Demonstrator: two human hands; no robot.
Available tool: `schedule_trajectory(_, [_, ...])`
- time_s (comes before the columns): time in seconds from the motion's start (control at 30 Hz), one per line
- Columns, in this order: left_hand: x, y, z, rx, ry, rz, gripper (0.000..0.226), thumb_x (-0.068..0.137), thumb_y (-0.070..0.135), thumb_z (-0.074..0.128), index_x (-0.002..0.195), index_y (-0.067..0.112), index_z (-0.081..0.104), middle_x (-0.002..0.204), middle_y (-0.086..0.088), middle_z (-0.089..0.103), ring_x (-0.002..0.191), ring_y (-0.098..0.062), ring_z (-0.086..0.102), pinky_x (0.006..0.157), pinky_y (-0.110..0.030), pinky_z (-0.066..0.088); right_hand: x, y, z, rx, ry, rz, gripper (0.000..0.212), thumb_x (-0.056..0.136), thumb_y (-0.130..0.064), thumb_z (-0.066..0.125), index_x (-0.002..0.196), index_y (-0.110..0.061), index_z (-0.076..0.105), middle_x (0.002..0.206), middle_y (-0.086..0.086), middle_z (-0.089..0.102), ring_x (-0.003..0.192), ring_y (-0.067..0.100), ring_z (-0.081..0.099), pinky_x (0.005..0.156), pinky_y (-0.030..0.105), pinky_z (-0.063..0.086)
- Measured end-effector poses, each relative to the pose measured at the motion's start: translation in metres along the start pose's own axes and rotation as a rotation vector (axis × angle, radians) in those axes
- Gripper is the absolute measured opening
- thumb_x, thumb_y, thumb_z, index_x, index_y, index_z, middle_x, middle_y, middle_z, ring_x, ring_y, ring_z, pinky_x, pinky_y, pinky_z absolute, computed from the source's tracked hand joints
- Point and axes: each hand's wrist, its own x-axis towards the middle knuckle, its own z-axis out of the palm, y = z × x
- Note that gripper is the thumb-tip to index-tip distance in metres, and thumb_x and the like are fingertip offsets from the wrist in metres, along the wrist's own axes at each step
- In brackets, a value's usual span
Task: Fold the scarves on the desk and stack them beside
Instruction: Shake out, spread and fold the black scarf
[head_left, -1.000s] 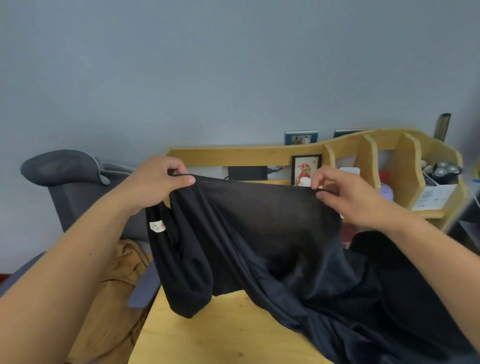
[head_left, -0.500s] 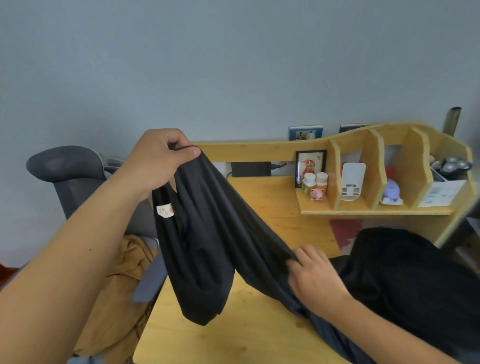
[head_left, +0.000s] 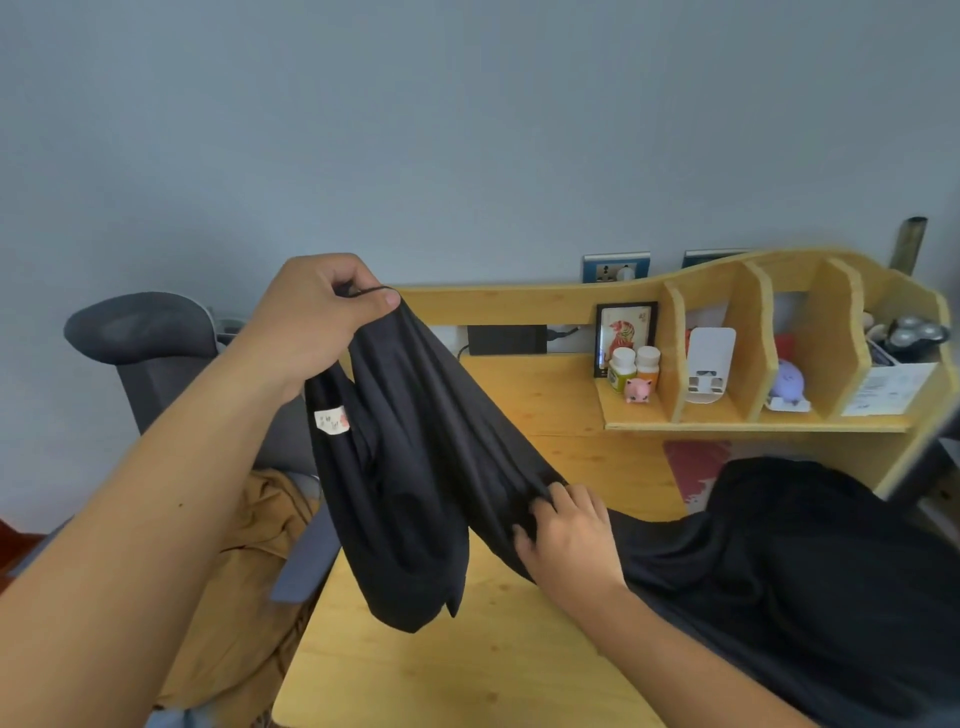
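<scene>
Both hands grip one black scarf (head_left: 415, 467): left hand (head_left: 311, 317) pinches its edge high, right hand (head_left: 566, 530) clutches lower folds near the worktop (head_left: 467, 675). Unfolding stage; next, find opposite corner.

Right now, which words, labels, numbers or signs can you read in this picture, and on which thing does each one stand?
No text can be read for certain.
White tag on the black scarf: dark marks, too blurred.
Two small bottles on the shelf: labels too small.
White box at the right end: printed lines, too small.
Framed picture: shows a tiger, no words legible.
</scene>
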Motion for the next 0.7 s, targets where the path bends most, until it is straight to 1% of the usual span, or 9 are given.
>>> schedule_trajectory(0.13, [0.002, -0.007, -0.011, 0.028, 0.053, 0.0, 0.016, 0.091, 0.021, 0.077, 0.083, 0.008, 0.071, 0.078, -0.012, 0.059, 0.068, -0.02, 0.051, 0.067, -0.032, 0.041, 0.005, 0.007, -0.01, 0.044, 0.039, 0.019, 0.018, 0.086, -0.017, 0.063, 0.069, -0.018, 0.069, 0.076, -0.003, 0.056, 0.079, 0.022, 0.05, 0.083, 0.04, 0.048])
schedule_trajectory(0.23, [0.007, -0.023, -0.024, 0.092, 0.096, -0.034, 0.017, 0.092, 0.021, 0.076, 0.081, 0.009, 0.071, 0.082, -0.02, 0.062, 0.069, -0.023, 0.053, 0.069, -0.035, 0.044, 0.007, 0.033, -0.038, 0.254, 0.091, 0.034, 0.014, 0.085, -0.007, 0.067, 0.073, -0.01, 0.071, 0.076, -0.001, 0.057, 0.079, 0.02, 0.052, 0.074, 0.038, 0.05])
schedule_trajectory(0.3, [0.009, -0.037, -0.031, 0.129, 0.09, -0.072, 0.017, 0.092, 0.021, 0.075, 0.081, 0.008, 0.071, 0.082, -0.019, 0.062, 0.072, -0.024, 0.054, 0.071, -0.035, 0.043, 0.011, 0.053, -0.067, 0.501, 0.086, 0.113, 0.013, 0.087, 0.001, 0.067, 0.079, -0.007, 0.073, 0.079, 0.0, 0.061, 0.078, 0.014, 0.056, 0.073, 0.027, 0.049])
schedule_trajectory(0.37, [0.008, -0.047, -0.032, 0.164, 0.046, -0.089, 0.018, 0.093, 0.02, 0.074, 0.083, 0.006, 0.07, 0.079, -0.013, 0.058, 0.071, -0.021, 0.05, 0.069, -0.032, 0.039, 0.019, 0.064, -0.098, 0.741, 0.06, 0.242, 0.024, 0.089, 0.005, 0.064, 0.075, -0.013, 0.073, 0.08, 0.0, 0.064, 0.078, 0.009, 0.059, 0.07, 0.012, 0.043])
schedule_trajectory(0.43, [0.006, -0.053, -0.031, 0.221, -0.025, -0.074, 0.017, 0.094, 0.021, 0.073, 0.083, 0.009, 0.071, 0.077, -0.009, 0.059, 0.069, -0.016, 0.051, 0.067, -0.031, 0.039, 0.025, 0.073, -0.12, 0.883, 0.076, 0.342, 0.032, 0.09, 0.006, 0.063, 0.074, -0.021, 0.072, 0.083, -0.005, 0.067, 0.082, -0.003, 0.061, 0.074, 0.007, 0.041])
schedule_trajectory(0.53, [0.004, -0.055, -0.034, 0.296, -0.145, -0.061, 0.015, 0.095, 0.022, 0.072, 0.083, 0.014, 0.073, 0.075, 0.005, 0.068, 0.066, -0.002, 0.057, 0.07, -0.025, 0.043, 0.029, 0.088, -0.14, 0.99, 0.071, 0.376, 0.028, 0.093, 0.002, 0.062, 0.08, -0.017, 0.077, 0.093, -0.009, 0.07, 0.094, 0.0, 0.064, 0.09, 0.027, 0.047])
schedule_trajectory(0.57, [0.004, -0.055, -0.035, 0.302, -0.167, -0.061, 0.015, 0.095, 0.023, 0.072, 0.082, 0.015, 0.073, 0.073, 0.009, 0.067, 0.064, 0.001, 0.057, 0.07, -0.026, 0.044, 0.03, 0.092, -0.146, 0.986, 0.05, 0.356, 0.026, 0.093, 0.001, 0.061, 0.081, -0.014, 0.078, 0.098, -0.011, 0.07, 0.099, 0.006, 0.064, 0.091, 0.03, 0.047])
schedule_trajectory(0.63, [0.004, -0.053, -0.035, 0.299, -0.184, -0.065, 0.015, 0.095, 0.023, 0.071, 0.082, 0.016, 0.073, 0.073, 0.008, 0.067, 0.061, 0.003, 0.057, 0.07, -0.026, 0.044, 0.031, 0.093, -0.158, 0.978, -0.048, 0.285, 0.026, 0.094, 0.001, 0.06, 0.081, -0.012, 0.079, 0.1, -0.012, 0.068, 0.099, 0.006, 0.063, 0.088, 0.022, 0.046])
schedule_trajectory(0.7, [0.005, -0.052, -0.034, 0.264, -0.168, -0.065, 0.015, 0.096, 0.021, 0.07, 0.082, 0.016, 0.073, 0.077, 0.003, 0.067, 0.062, 0.001, 0.058, 0.069, -0.025, 0.046, 0.032, 0.085, -0.168, 0.962, -0.257, 0.184, 0.027, 0.094, 0.002, 0.06, 0.083, -0.013, 0.08, 0.1, -0.01, 0.068, 0.097, 0.006, 0.063, 0.087, 0.016, 0.045])
